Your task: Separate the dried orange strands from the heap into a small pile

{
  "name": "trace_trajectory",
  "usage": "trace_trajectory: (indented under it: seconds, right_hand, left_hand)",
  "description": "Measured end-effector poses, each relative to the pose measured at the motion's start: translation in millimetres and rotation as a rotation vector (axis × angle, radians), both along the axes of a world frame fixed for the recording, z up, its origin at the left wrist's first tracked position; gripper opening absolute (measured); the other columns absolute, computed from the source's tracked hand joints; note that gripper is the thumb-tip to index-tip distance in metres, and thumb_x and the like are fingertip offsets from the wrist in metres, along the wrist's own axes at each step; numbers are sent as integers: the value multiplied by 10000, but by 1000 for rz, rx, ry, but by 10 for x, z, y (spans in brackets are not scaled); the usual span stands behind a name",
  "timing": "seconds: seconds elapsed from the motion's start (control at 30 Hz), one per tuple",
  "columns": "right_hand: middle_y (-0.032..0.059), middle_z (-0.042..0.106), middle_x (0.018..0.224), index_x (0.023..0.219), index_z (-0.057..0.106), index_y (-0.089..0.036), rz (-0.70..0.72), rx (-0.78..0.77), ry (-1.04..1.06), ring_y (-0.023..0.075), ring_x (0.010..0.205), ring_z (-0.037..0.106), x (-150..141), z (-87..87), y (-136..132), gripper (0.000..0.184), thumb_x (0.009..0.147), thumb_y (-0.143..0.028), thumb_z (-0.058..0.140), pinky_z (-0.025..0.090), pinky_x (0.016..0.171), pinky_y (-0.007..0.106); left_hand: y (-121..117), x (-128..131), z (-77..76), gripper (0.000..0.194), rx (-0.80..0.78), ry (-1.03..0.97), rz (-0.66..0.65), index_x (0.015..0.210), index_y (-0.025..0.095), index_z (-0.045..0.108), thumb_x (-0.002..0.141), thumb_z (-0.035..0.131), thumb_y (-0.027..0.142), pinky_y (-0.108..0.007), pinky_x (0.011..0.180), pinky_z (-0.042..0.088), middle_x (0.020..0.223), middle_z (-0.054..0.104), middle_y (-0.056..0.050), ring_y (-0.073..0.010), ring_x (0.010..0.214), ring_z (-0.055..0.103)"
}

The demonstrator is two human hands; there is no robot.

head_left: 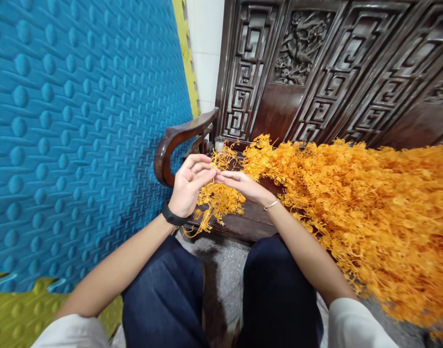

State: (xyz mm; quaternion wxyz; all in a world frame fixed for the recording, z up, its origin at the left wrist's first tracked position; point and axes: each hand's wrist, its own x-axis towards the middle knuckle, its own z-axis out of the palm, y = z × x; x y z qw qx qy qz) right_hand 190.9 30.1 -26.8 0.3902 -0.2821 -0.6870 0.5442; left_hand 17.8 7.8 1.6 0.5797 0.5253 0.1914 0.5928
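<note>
Left hand [188, 187] half-curled, right hand [248, 186] straighter, fingertips meeting; whether the fingers pinch a strand, cannot tell. Wiry orange clump [221, 200] just below, at the glossy dark-wood tabletop [253, 215]; a frizzy orange heap [369, 203] (almost coral-like) spreads rightward. Blue mat [79, 121], studded, left.

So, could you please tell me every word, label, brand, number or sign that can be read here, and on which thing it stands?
There are none that can be read.
Black wristband: no lettering shows.
Wooden bench back: carved patterns, no readable words.
Blue mat: only raised bumps and ridges.
Orange strands: no label visible.
</note>
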Motion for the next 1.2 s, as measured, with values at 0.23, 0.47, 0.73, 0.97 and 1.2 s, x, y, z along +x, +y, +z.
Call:
trace_trajectory:
  seconds: [0.23,0.47,0.73,0.97,1.2]
  right_hand:
    - [-36,609,727,785,664,-162,17,-92,-34,84,701,571,-146,13,-82,172,642,-200,752,485,766,284]
    - [-8,668,807,821,715,-209,-175,133,48,90,659,550,-69,76,-92,125,712,-264,695,451,646,263]
    - [0,691,824,813,741,-263,-489,569,113,137,804,612,-81,173,-201,125,776,-211,634,486,765,325]
    - [1,656,767,880,739,-331,-670,914,-124,149,749,570,-17,196,-255,199,826,-225,579,470,724,337]
    - [12,707,870,918,731,-318,-493,687,-176,185,815,616,-68,199,-281,190,845,-286,559,474,808,382]
  left_hand:
    - [-23,-9,17,296,85,35,-47,950,195,555,698,710,190,-229,677,507,714,635,24,-118,713,641]
    - [-3,-3,-18,183,95,-2,193,953,192,587,846,537,331,-275,726,489,849,658,-22,-143,821,628]
    - [-18,-28,-91,362,-127,323,-75,946,157,618,727,675,439,-342,893,432,854,688,-38,-167,839,640]
    - [-77,-6,-81,234,-8,468,-208,776,150,687,754,661,382,-345,896,451,859,719,-49,-192,883,643]
    - [-81,-24,-89,106,-139,330,-195,741,142,668,664,717,196,-289,671,496,766,693,-34,-133,648,622]
